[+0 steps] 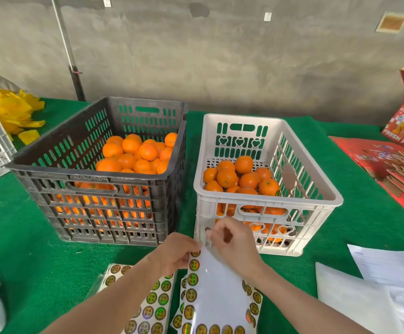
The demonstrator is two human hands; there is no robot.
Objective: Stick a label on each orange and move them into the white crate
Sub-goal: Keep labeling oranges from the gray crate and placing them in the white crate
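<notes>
Glossy sheet (216, 292) w/ round labels (192, 279)

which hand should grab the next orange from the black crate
Left, probably: the left hand is nearer the black crate, only steadying the sheet, while the right hand pinches at its top edge, apparently peeling.

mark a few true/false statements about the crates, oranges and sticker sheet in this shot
1. The left hand and the right hand both hold the label sheet. True.
2. The black crate stands to the left of the white crate. True.
3. The white crate is empty. False: it already holds oranges.
4. The table cover is red. False: the cover is green.
5. One hand holds an orange. False: both hands are on the label sheet.
</notes>
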